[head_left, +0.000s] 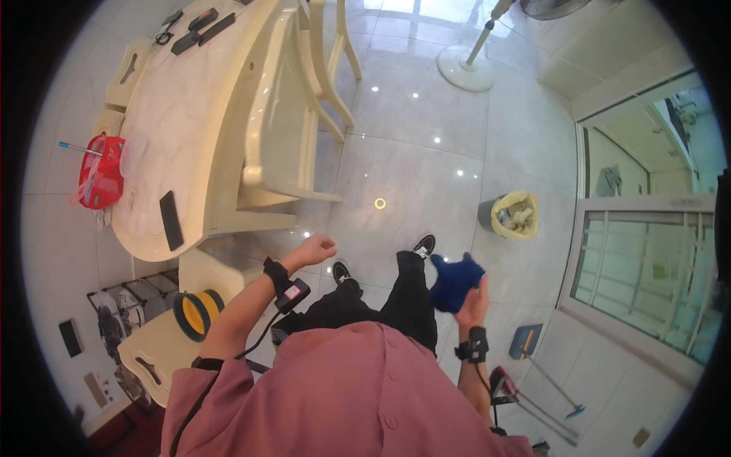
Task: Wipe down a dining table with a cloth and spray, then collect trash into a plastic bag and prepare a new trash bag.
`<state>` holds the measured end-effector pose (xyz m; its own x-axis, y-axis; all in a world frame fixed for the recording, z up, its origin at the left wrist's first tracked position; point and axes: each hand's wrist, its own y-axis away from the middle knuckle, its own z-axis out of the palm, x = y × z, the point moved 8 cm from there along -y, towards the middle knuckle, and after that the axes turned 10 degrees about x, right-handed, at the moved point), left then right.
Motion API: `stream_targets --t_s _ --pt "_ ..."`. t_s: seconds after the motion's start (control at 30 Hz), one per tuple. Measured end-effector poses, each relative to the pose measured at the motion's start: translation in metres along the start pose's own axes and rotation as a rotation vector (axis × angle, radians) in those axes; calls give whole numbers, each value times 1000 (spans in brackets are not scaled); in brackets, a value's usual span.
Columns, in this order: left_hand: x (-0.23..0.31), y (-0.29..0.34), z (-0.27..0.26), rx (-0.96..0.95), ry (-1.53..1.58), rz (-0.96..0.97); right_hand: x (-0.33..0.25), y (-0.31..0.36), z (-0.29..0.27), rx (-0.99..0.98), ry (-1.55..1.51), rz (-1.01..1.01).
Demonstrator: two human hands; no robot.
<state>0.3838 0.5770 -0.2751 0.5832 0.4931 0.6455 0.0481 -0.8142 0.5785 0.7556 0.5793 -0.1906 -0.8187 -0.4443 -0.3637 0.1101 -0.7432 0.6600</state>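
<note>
Well left of the bin (499,224), my left hand (314,250) looks empty, loosely curled. Nearer me than the bin, the blue cloth (454,283) is clamped in my right hand (474,306). Holding seems the step; moving it calls for a secure grip.

Bright light glints off the glossy floor (411,171); curved edges fade to black.
</note>
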Motion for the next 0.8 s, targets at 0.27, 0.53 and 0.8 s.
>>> stream_targets --t_s 0.27,0.53,0.8 --pt "-12 -148 71 15 -19 -185 28 -104 -59 236 66 389" --pt "-154 -344 123 373 0 -239 161 -221 -112 635 67 474" --pt "-321 -488 142 795 -229 -226 226 -279 -155 944 92 657"
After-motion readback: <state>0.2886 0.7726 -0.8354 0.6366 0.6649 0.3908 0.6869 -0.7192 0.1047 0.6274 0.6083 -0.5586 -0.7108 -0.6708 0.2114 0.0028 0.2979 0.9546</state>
